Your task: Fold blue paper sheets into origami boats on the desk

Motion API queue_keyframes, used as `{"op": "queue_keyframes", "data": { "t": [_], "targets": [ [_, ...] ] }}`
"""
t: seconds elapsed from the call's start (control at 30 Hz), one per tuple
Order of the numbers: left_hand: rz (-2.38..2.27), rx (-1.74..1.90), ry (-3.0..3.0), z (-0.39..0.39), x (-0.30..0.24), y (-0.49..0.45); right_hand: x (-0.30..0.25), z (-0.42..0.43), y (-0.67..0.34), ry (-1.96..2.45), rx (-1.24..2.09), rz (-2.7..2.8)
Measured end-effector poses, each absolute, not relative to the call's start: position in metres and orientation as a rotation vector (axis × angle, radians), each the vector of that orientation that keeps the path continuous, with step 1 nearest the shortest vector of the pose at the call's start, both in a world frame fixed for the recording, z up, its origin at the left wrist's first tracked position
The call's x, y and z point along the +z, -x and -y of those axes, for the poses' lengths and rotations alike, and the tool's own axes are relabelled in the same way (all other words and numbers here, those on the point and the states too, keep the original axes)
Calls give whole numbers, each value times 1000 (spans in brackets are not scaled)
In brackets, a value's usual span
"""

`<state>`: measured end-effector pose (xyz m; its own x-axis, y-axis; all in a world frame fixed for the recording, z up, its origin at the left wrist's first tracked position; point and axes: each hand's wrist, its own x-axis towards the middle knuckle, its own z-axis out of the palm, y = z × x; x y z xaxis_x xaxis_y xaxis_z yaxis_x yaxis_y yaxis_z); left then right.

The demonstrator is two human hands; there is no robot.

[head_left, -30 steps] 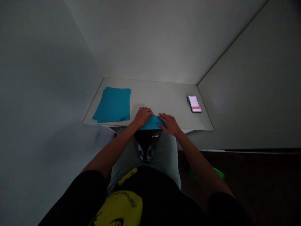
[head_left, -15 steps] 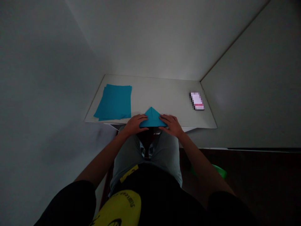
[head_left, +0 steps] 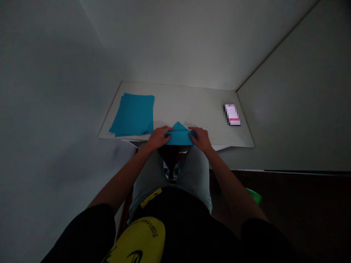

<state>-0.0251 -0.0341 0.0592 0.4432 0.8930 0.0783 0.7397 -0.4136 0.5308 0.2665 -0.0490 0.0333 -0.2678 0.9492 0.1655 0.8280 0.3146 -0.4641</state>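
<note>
— Blue folded paper (head_left: 179, 136): where does it sit?
— At the near edge of the white table (head_left: 192, 106), between both hands, its pointed tip facing away from the person.
— And the hands?
— The left hand (head_left: 157, 138) has its fingers curled tight on the left end. The right hand (head_left: 202, 138) grips the right end likewise.
— Anything else?
— A stack of blue sheets (head_left: 134, 114) lies well apart to the left. A blurred small object (head_left: 232, 114) is near the right edge.
</note>
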Motion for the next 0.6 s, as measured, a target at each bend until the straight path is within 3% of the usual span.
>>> {"op": "queue_keyframes", "data": {
  "t": [0.1,0.2,0.6],
  "targets": [
    [-1563,531,-2386,44,64,6,39,49,-254,1650,246,2115],
    [-1460,467,-2483,60,56,-12,43,59,-237,1623,123,2162],
    [-1419,579,-2454,86,25,10,17,97,-247,1464,245,2357]
  ]
}}
